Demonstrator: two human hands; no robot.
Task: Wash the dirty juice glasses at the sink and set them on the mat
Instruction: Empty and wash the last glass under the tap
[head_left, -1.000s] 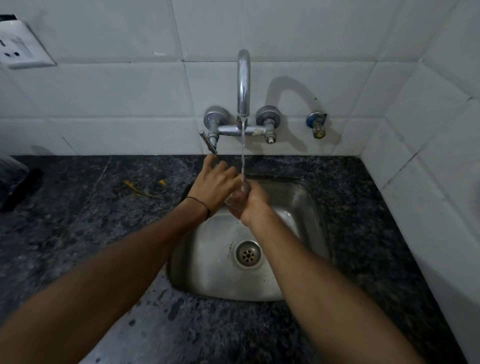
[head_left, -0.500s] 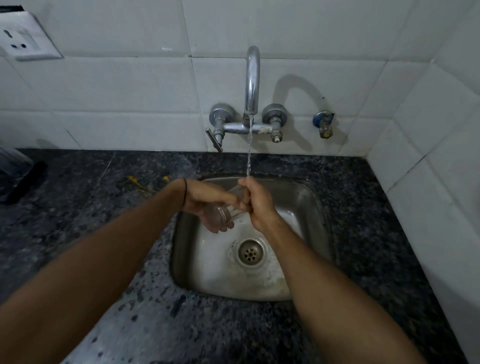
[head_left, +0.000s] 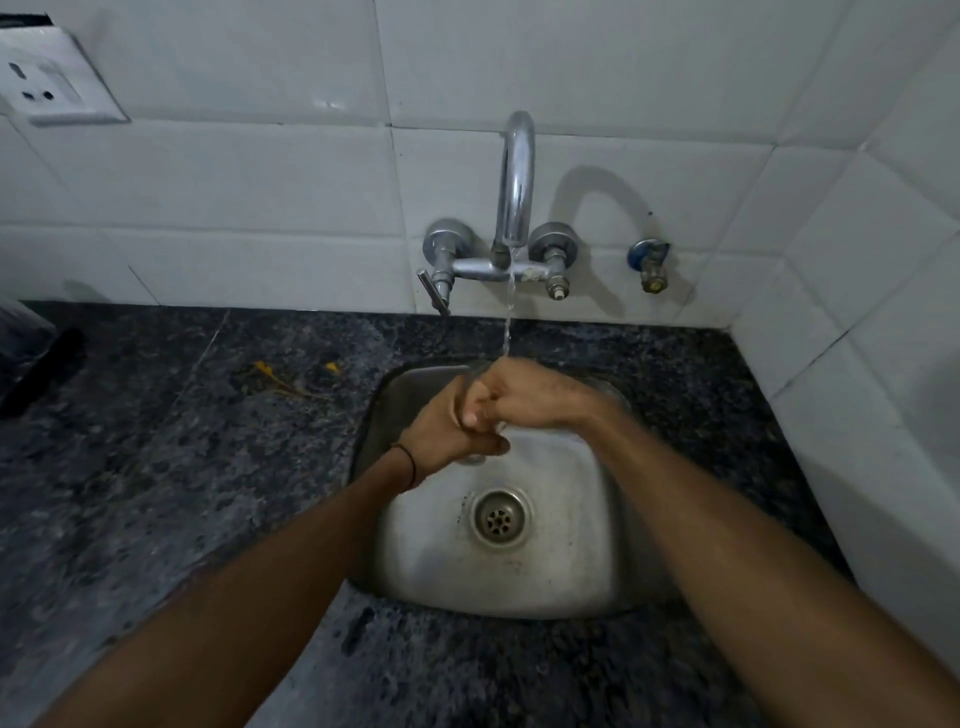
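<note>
Left hand (head_left: 447, 434) and right hand (head_left: 524, 400) curl round a mostly hidden glass (head_left: 501, 427) over the sink (head_left: 426, 551). Water (head_left: 507, 332) hits my right knuckles.

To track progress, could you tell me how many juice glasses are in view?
1 juice glass: gripped between left hand and right hand over the sink, mostly hidden; others may be out of view.

left hand (head_left: 447, 434): was palm-up cradling the glass, now back of hand up, pressed against the right hand
right hand (head_left: 530, 397): off the rim, now a fist on top, fingers curled down
juice glass (head_left: 472, 459): was in plain view between the hands, now nearly hidden, only a sliver below the left thumb
water stream (head_left: 508, 322): now lands on the right knuckles
</note>
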